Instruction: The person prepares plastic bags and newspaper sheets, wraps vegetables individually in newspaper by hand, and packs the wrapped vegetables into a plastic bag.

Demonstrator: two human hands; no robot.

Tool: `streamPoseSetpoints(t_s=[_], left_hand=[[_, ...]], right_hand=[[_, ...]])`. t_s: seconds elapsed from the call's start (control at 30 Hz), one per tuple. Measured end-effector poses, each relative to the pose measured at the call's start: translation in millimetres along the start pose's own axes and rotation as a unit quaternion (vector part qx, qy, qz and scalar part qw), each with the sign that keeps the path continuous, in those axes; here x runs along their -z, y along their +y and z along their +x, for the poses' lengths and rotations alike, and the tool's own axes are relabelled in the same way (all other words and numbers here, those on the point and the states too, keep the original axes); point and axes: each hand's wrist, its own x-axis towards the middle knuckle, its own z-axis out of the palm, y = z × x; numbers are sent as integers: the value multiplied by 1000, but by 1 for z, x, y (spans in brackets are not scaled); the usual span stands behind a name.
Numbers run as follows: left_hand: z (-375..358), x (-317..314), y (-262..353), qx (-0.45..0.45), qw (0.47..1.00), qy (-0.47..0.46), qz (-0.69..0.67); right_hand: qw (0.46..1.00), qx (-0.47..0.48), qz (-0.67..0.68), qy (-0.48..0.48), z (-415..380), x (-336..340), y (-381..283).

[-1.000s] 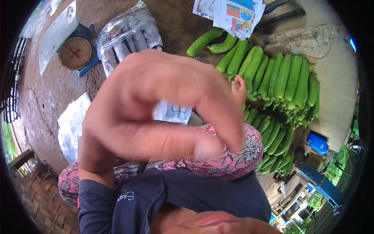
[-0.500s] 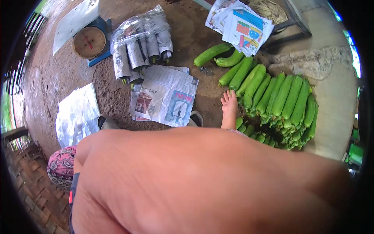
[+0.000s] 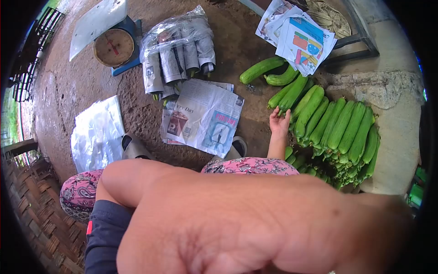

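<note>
My left hand (image 3: pixel 255 223) is raised very close to the camera and fills the lower half of the view; its fingers are blurred and cannot be read. My right hand (image 3: pixel 279 122) reaches out low to the right, fingers spread, at the near end of a pile of long green gourds (image 3: pixel 342 128) laid side by side. It holds nothing. An open newspaper sheet (image 3: pixel 203 116) lies on the dirt floor in front of my knees (image 3: pixel 251 165), which are in pink patterned trousers.
A plastic bag of newspaper-wrapped gourds (image 3: pixel 178 45) lies beyond the sheet, next to a dial weighing scale (image 3: pixel 114 45). Two loose gourds (image 3: pixel 262 68) and a stack of printed papers (image 3: pixel 301 36) are at the back right. Clear plastic bags (image 3: pixel 96 132) lie at the left.
My left hand has dropped lower in the view, uncovering my knees and sandals. My right hand has spread its fingers and shifted slightly right against the gourds.
</note>
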Motion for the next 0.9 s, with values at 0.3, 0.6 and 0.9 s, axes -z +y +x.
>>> streamPoseSetpoints(t_s=[0.3,0.6,0.9], left_hand=[[-10,11,14,6,999,41,-5],[-157,109,-56,343,805,419,243],[-299,104,-150,498,536,228,642]], right_hand=[[997,24,-66,-44,-9,-13,2],[987,38,-133,-81,-18,-58,58],[905,186,-381,33,0,-100,78]])
